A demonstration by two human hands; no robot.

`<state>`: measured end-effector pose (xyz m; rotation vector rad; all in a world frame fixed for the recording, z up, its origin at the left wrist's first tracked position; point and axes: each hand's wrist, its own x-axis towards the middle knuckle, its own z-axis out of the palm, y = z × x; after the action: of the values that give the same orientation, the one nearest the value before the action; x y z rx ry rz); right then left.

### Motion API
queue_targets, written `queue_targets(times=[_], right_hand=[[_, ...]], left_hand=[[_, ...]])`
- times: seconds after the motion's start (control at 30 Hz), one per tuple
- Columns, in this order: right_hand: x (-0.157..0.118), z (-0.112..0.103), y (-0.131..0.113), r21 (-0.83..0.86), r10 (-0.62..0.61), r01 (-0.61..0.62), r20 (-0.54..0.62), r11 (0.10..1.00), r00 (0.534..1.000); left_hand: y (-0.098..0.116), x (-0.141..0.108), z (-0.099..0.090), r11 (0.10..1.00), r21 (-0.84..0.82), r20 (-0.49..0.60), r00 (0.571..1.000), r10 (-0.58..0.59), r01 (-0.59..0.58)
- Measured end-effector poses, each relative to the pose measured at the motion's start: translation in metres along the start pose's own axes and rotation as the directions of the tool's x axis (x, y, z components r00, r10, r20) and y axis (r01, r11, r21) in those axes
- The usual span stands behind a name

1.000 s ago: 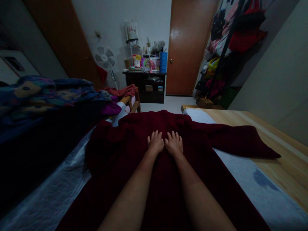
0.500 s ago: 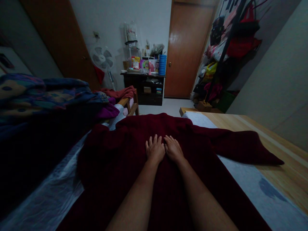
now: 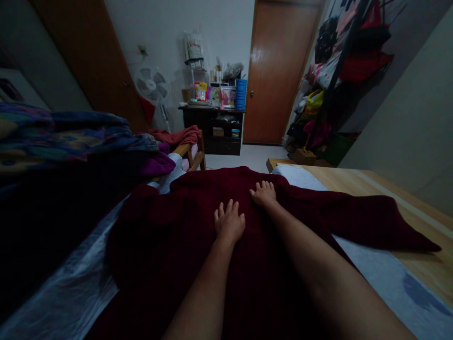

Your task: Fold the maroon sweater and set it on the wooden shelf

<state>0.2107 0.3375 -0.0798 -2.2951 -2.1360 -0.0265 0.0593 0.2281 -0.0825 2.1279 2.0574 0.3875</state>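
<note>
A dark red garment (image 3: 170, 236) lies spread flat on a bed with a pale sheet (image 3: 67, 288). My left hand (image 3: 229, 222) rests palm down on the middle of the cloth, fingers apart. My right hand (image 3: 264, 193) lies flat farther away, near the garment's far edge, fingers spread. One sleeve (image 3: 382, 222) stretches out to the right over the wooden bed frame (image 3: 417, 198). Neither hand grips anything.
A pile of colourful bedding and clothes (image 3: 71, 141) sits on the left. Beyond the bed are a dark cabinet (image 3: 212, 127) with clutter, a standing fan (image 3: 152, 87), a wooden door (image 3: 279, 71) and a rack of hanging bags and clothes (image 3: 336, 71) on the right.
My right hand slid away from the left one, forward and to the right over the cloth. The left hand stayed about where it was.
</note>
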Motion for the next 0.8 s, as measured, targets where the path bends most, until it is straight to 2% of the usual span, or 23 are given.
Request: queue_targets(times=[0.13,0.23,0.5,0.6,0.8], right_hand=[[0.028,-0.012,0.018,-0.051,-0.01,0.009,-0.024,0.999,1.0],[0.043,-0.021,0.029,-0.046,-0.018,0.016,-0.054,0.999,0.998],[0.075,-0.04,0.044,-0.032,0.101,-0.102,-0.02,0.994,0.995],[0.087,-0.045,0.045,-0.038,0.084,-0.083,0.023,0.996,0.996],[0.099,-0.047,0.049,-0.027,-0.045,0.051,0.191,0.998,0.981]], left_hand=[[-0.007,0.005,-0.004,0.998,0.004,0.025,0.997,-0.067,0.067],[-0.008,0.006,-0.003,0.997,0.009,0.028,0.997,-0.072,0.072],[-0.007,0.007,0.002,0.997,0.018,0.024,0.997,-0.072,0.071],[-0.007,0.006,0.003,0.997,0.022,0.009,0.998,-0.069,0.069],[-0.007,0.006,0.002,0.997,0.026,0.007,0.997,-0.074,0.074]])
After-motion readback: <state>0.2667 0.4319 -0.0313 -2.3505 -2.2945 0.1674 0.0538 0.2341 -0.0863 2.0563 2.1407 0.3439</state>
